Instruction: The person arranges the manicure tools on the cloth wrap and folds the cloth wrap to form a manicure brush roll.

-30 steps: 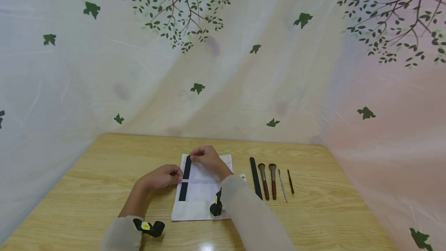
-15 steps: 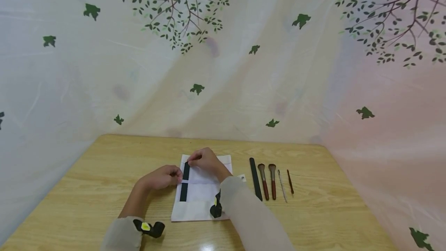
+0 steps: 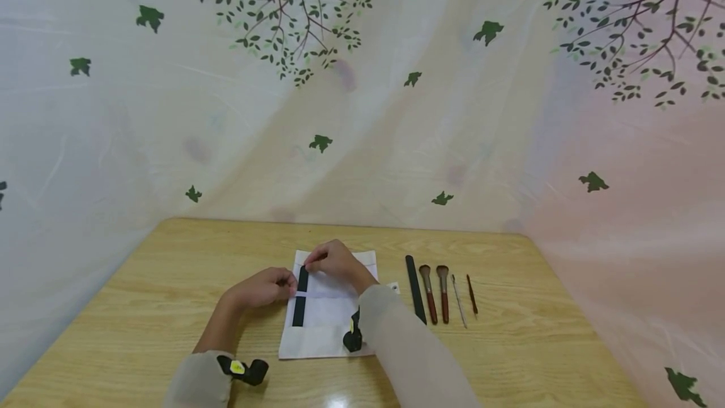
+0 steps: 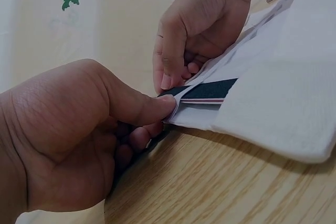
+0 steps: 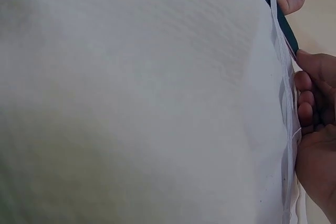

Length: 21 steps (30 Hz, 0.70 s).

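Observation:
A white cloth brush roll (image 3: 328,344) lies flat on the table. A black nail file (image 3: 298,311) runs along its left side, under a narrow white elastic band (image 3: 301,294). My right hand (image 3: 338,266) pinches the file's far end between thumb and fingers. At the roll's left edge, my left hand (image 3: 263,286) pinches the elastic band beside the file. The left wrist view shows the file (image 4: 207,92) with a pale and red line along its edge; its near end is hidden in the cloth pocket (image 4: 278,108). Cloth fills most of the right wrist view.
Right of the roll lie a second black nail file (image 3: 415,288), two brushes with red-brown handles (image 3: 429,298), a thin silvery tool (image 3: 459,302) and a thin brown tool (image 3: 472,296). A small white tab (image 3: 394,288) shows by the right sleeve. Behind the wooden table (image 3: 141,294) hangs a printed curtain (image 3: 255,175).
My right hand has slid the nail file a little toward me, so less of it shows beyond the elastic band. The left hand has stayed in place.

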Each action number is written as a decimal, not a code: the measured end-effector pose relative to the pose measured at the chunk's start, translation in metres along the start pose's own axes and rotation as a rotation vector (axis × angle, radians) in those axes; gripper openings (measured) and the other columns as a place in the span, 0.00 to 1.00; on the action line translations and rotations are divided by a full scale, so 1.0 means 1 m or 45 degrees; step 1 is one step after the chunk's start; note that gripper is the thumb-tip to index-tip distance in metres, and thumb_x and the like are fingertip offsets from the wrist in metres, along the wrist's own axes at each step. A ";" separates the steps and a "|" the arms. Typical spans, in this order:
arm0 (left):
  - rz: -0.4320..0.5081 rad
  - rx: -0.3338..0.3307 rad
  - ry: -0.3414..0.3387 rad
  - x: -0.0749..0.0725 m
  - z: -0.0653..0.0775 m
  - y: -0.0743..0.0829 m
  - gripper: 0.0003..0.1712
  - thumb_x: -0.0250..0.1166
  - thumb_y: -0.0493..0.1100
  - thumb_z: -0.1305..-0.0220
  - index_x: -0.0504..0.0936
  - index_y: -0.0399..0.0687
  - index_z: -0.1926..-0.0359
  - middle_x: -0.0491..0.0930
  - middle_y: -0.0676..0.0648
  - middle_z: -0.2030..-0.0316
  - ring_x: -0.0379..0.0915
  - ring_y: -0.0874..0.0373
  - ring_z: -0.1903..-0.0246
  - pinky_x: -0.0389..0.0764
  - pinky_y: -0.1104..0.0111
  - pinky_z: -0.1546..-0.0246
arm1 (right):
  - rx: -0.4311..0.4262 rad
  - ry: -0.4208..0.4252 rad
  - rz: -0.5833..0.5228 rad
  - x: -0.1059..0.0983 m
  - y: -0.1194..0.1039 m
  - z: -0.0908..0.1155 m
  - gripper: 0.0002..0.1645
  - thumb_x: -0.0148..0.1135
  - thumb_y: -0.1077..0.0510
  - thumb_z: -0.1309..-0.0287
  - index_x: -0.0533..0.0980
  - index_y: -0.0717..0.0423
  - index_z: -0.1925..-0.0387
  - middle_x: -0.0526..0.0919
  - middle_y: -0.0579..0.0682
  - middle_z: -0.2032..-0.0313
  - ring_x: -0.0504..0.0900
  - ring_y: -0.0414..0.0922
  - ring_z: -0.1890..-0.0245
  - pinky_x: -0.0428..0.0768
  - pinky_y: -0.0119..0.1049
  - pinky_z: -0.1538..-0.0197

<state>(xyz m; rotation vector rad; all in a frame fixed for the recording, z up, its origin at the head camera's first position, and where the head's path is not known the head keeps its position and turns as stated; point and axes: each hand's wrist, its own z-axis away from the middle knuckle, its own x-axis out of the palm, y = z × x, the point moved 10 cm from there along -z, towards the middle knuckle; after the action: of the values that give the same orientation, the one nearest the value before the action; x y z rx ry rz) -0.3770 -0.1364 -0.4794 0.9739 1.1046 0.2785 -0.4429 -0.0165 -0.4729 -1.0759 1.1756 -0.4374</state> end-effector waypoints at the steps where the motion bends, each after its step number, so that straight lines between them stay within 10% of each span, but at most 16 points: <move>1: 0.002 -0.006 -0.002 0.000 0.000 0.000 0.03 0.60 0.37 0.31 0.79 0.41 0.60 0.75 0.49 0.67 0.69 0.54 0.63 0.68 0.60 0.60 | -0.001 0.004 0.001 0.000 0.000 0.000 0.03 0.72 0.61 0.39 0.89 0.50 0.67 0.86 0.40 0.66 0.79 0.37 0.63 0.75 0.31 0.56; 13: 0.007 -0.085 0.056 -0.006 -0.005 -0.002 0.08 0.57 0.35 0.35 0.82 0.44 0.61 0.79 0.49 0.66 0.72 0.54 0.65 0.73 0.63 0.64 | -0.029 0.063 -0.071 -0.010 0.004 -0.003 0.06 0.70 0.57 0.35 0.89 0.52 0.60 0.88 0.43 0.61 0.81 0.36 0.60 0.77 0.32 0.54; 21: -0.007 0.038 0.172 -0.012 -0.007 0.017 0.03 0.63 0.36 0.35 0.82 0.43 0.62 0.79 0.50 0.70 0.73 0.57 0.70 0.75 0.65 0.70 | -0.023 0.081 -0.150 -0.028 0.001 -0.005 0.11 0.68 0.56 0.34 0.86 0.57 0.54 0.88 0.46 0.62 0.82 0.41 0.63 0.80 0.35 0.59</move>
<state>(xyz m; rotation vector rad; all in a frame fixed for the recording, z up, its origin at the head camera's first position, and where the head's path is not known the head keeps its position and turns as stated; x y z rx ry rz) -0.3845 -0.1306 -0.4596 0.9896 1.2377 0.3276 -0.4580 0.0031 -0.4591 -1.1578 1.1776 -0.5568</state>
